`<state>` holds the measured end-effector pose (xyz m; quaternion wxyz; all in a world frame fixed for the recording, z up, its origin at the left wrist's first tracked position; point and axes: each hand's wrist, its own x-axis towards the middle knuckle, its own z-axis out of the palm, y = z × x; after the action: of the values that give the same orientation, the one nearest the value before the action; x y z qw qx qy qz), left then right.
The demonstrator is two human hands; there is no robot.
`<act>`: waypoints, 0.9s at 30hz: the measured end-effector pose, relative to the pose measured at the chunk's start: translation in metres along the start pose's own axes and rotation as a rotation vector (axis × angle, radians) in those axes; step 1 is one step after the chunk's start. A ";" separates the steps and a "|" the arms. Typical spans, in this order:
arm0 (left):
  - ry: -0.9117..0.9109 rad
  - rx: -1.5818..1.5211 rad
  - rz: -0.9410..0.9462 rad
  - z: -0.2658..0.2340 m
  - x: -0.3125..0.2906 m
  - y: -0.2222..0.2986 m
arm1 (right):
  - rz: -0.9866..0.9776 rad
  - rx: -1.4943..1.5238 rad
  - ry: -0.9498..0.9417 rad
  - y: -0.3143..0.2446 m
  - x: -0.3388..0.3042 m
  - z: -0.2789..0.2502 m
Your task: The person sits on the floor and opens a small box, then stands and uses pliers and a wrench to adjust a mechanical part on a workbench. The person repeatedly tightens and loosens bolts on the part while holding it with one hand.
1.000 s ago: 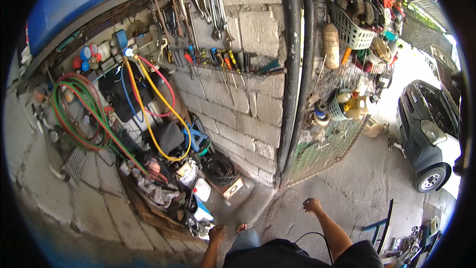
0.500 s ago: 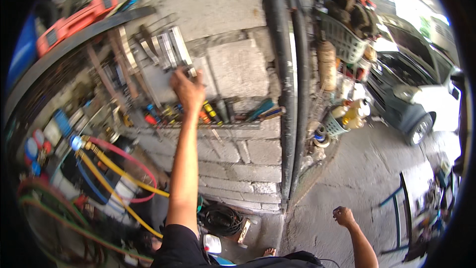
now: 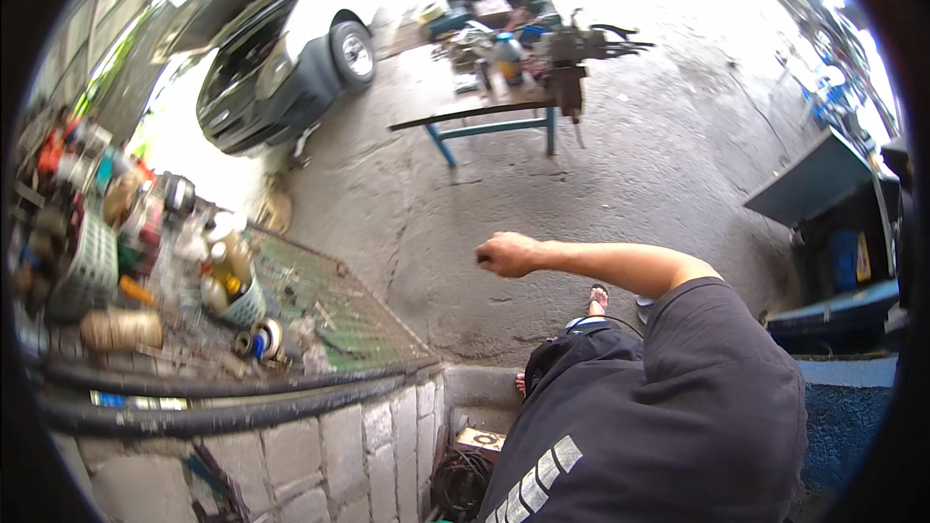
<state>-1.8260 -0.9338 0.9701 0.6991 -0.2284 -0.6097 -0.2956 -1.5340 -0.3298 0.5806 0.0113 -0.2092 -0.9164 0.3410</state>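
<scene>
My right hand (image 3: 511, 255) is held out in front of my body, over the concrete floor (image 3: 436, 281). Its fingers are curled closed, and a small dark bit shows at them, too small to name. The bare forearm runs back to a dark short sleeve. Nothing else touches this hand; below it my sandalled foot (image 3: 599, 298) stands on the floor. My left hand is out of the picture.
Ahead stands a work table (image 3: 484, 121) with blue legs, loaded with tools and a bench vise (image 3: 572, 53). A car (image 3: 281, 58) with its hood up is beyond, left. Left are a block wall (image 3: 320, 455), pipes, a bottle basket (image 3: 242, 302); right, a dark cabinet (image 3: 823, 189).
The view has swung right, from the tool rack on the wall toward the floor and work table. My left hand, earlier at the rack, has left the picture. My right hand stays closed.
</scene>
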 end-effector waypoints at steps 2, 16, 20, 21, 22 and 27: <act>-0.270 0.019 0.180 0.018 -0.065 0.076 | -0.134 0.131 0.267 -0.028 -0.015 -0.023; -1.778 -1.364 -0.317 0.112 -0.331 0.639 | -0.178 0.251 0.023 0.089 -0.163 -0.190; -1.914 -1.394 -0.396 0.135 -0.347 0.701 | 0.114 0.362 0.120 0.173 -0.196 -0.212; -1.918 -1.374 -0.337 0.144 -0.353 0.713 | 0.179 0.509 0.197 0.189 -0.202 -0.215; -1.919 -1.353 -0.282 0.152 -0.359 0.723 | 0.255 0.649 0.263 0.206 -0.208 -0.217; -2.007 -1.326 -0.309 0.184 -0.400 0.760 | 0.531 0.924 0.474 0.283 -0.233 -0.235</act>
<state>-1.4651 -0.2071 0.6345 -0.3795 -0.5944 -0.6316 -0.3221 -1.1766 -0.0829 0.6110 0.2205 -0.4758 -0.5611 0.6405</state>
